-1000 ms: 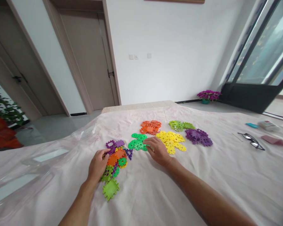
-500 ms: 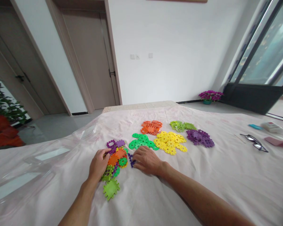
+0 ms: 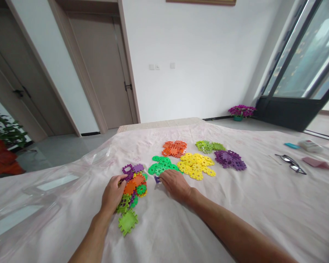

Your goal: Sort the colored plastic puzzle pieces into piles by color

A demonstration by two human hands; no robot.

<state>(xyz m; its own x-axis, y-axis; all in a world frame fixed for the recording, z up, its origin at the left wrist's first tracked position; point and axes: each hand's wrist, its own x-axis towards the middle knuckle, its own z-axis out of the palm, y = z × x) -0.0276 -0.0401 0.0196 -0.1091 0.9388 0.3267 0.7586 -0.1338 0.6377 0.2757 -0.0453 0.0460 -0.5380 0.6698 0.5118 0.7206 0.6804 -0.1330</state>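
Observation:
A mixed pile of toothed plastic building pieces (image 3: pixel 130 187), in orange, green, purple and yellow, lies on the cloth. At its left edge rests my left hand (image 3: pixel 112 193), thumb and forefinger apart, fingertips touching the pile near a purple square frame piece (image 3: pixel 128 169). My right hand (image 3: pixel 177 184) is closed on a small dark purple piece (image 3: pixel 157 179), mostly hidden under the fingers. Just beyond that hand lies a heap of green disc pieces (image 3: pixel 161 165). A single lime-green square piece (image 3: pixel 128 221) sits at the near end of the mixed pile.
Sorted heaps of yellow discs (image 3: pixel 196 165), orange pieces (image 3: pixel 174 149), lime-green pieces (image 3: pixel 208 146) and purple pieces (image 3: pixel 230 160) lie farther off. Glasses (image 3: pixel 290 163) and a pink cloth (image 3: pixel 316 163) are at right. Clear plastic packaging (image 3: pixel 55 182) covers the left side of the tablecloth.
My right hand has moved a little right, away from the mixed pile, with the dark purple piece. My left hand keeps its place by the pile. The view has shifted slightly.

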